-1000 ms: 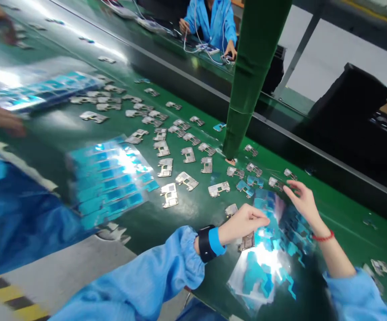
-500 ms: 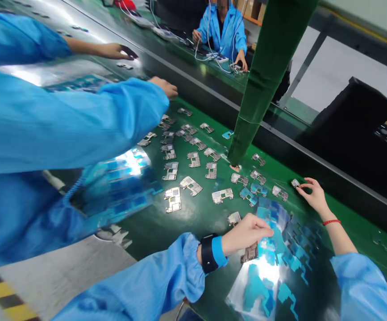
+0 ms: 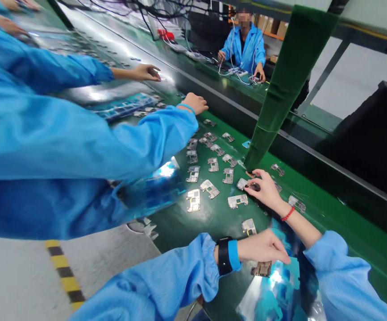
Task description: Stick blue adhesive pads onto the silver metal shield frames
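Note:
My right hand (image 3: 268,191), with a red cord at the wrist, has its thumb and fingers closed on a small grey circuit board (image 3: 242,183) among the loose boards. Its fingers partly cover another board. My left hand (image 3: 263,247), wearing a black wrist strap (image 3: 225,255), pinches a piece of blue film (image 3: 293,270). Just below that hand is a brownish circuit board (image 3: 262,269); whether the hand touches it is hidden. Nearest to the left wrist on the green mat lies another circuit board (image 3: 248,226).
Several circuit boards (image 3: 210,188) are spread over the green table. A green-wrapped post (image 3: 276,98) rises beyond my right hand. From the left, co-workers' sleeves (image 3: 139,133) reach across the table. A person in blue (image 3: 245,49) sits across the bench.
My right hand has moved left with its circuit board, in among the others. My left hand has come slightly nearer me with the film. The view has shifted, and co-workers' arms have moved.

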### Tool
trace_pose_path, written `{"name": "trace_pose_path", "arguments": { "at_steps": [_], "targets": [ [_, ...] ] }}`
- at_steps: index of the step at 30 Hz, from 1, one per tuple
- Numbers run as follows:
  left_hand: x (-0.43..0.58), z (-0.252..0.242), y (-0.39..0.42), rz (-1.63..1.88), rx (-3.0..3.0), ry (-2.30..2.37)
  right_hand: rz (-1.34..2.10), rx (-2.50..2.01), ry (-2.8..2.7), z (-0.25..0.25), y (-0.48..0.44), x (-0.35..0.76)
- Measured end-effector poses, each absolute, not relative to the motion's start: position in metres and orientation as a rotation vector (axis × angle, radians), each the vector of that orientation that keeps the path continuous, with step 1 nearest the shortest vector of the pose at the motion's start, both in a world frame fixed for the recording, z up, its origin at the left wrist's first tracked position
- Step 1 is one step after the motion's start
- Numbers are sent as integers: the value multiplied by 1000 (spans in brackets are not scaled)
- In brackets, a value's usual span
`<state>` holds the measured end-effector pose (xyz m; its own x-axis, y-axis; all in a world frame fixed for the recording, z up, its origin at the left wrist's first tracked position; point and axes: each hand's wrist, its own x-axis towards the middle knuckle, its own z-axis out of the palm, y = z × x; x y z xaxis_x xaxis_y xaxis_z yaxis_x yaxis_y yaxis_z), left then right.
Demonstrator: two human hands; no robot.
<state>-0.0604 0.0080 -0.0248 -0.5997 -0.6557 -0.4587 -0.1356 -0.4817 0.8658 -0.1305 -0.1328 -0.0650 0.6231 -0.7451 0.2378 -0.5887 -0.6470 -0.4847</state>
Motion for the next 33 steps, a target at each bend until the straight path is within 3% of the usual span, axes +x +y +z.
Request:
{"name": "trace_pose_path", "arguments": {
  "at_steps": [14,24,33],
  "targets": [
    [-62,-27,6,-2154,1230,-1230,-500,-2586,846,-72,-135,-103],
    [-61,-28,5,-2147,1226,-1174,-630,-2278,1812,-92,-201,-217],
    [-59,-24,6,-2115,1233,-1178,-614,-2388,1533,-104,-212,-251]
  ]
}}
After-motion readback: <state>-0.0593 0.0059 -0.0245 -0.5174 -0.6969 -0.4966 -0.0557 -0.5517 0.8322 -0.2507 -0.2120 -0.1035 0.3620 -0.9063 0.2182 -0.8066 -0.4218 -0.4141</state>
